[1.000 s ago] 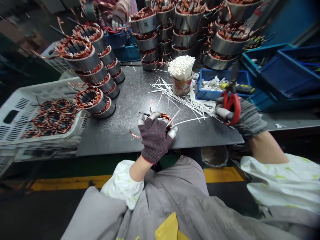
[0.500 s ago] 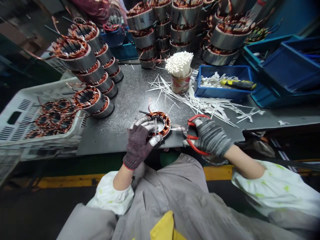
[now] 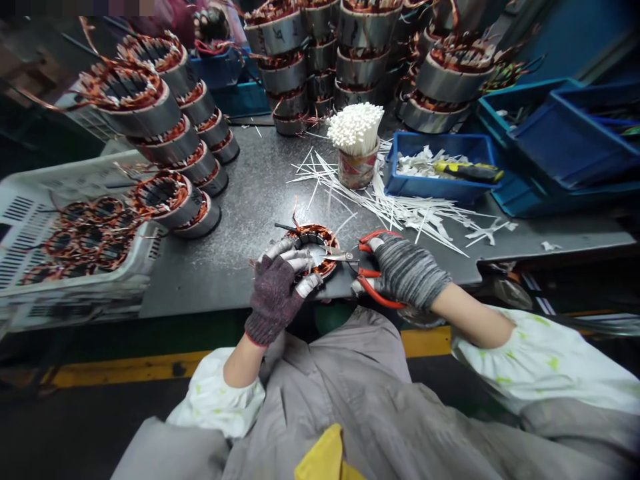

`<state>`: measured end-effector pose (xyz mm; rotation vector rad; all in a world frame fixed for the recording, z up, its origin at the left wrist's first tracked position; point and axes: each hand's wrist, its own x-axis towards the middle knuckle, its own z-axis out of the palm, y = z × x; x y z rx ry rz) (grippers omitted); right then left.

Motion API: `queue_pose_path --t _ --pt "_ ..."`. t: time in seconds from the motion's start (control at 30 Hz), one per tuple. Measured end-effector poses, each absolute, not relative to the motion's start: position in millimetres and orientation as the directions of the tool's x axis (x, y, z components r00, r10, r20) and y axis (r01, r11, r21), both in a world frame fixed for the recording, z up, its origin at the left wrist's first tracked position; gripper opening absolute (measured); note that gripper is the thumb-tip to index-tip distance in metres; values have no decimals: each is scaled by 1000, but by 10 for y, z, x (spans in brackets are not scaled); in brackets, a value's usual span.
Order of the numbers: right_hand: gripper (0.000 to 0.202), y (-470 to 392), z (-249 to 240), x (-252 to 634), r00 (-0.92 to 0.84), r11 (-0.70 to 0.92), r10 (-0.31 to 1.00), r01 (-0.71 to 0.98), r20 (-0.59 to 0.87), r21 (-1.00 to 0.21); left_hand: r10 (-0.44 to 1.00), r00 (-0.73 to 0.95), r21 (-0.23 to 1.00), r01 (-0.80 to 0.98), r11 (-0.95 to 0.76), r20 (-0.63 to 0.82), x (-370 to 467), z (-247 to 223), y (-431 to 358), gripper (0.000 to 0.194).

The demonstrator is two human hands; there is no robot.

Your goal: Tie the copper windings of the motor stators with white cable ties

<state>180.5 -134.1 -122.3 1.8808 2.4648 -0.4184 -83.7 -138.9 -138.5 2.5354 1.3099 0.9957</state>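
Observation:
A small motor stator (image 3: 327,268), a ring of copper windings with wire leads at its back, lies near the bench's front edge. My left hand (image 3: 280,283), in a maroon glove with white-wrapped fingers, grips its left and near side, fingers reaching over the opening. From the right comes my right hand (image 3: 407,270) in a grey striped glove, closed on the red handles of scissors (image 3: 367,275). Their blades extend over the stator's right rim into the opening. How far the blades are parted is hard to make out.
Stacked stators (image 3: 145,110) rise at left and back. A white crate (image 3: 65,173) holds smaller wound rings. Beyond my hands stands a can (image 3: 357,167) of white sticks, with loose white strips (image 3: 425,217) around it. A blue tray (image 3: 440,187) holds scraps and a yellow-black tool (image 3: 467,171).
The scissors and my right hand have moved left, bringing the blades over the stator's opening. A pale strip seen upright by my left fingers no longer shows. The view has shifted slightly.

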Motion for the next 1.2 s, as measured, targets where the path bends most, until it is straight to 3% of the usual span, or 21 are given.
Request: queue_pose_path --t 0.13,0.27,0.37,0.53,0.7,0.8,0.93,1.2 --pt "67 -1357 -1150 1801 -255 226 944 962 -211 -152 753 413 386 673 -631 513 -833 -1383 -1389 16" --pt "53 -1389 -1068 1842 -179 153 946 981 -271 -115 774 396 407 681 -608 494 -830 -1391 -1392 16" --pt "56 -1363 -1094 1827 -92 65 971 990 -220 -129 764 391 400 679 -616 513 -828 -1407 -1395 16" --pt "61 -1233 -1175 1731 -146 124 974 983 -175 -132 767 398 404 676 -616 503 -827 -1416 -1404 16" --pt "56 -1288 -1092 1809 -106 88 963 993 -250 -80 783 399 450 654 -608 477 -920 -1374 -1406 32" --pt "60 -1437 -1025 1851 -225 209 960 972 -167 -109 818 404 528 626 -574 410 -1006 -1339 -1398 45" --pt "58 -1546 -928 1758 -396 385 901 918 -175 -93 816 411 526 625 -577 407 -1045 -1328 -1393 42" --pt "47 -1465 -821 1607 -383 398 859 917 -339 -27 804 413 527 609 -593 428 -1052 -1352 -1402 39"
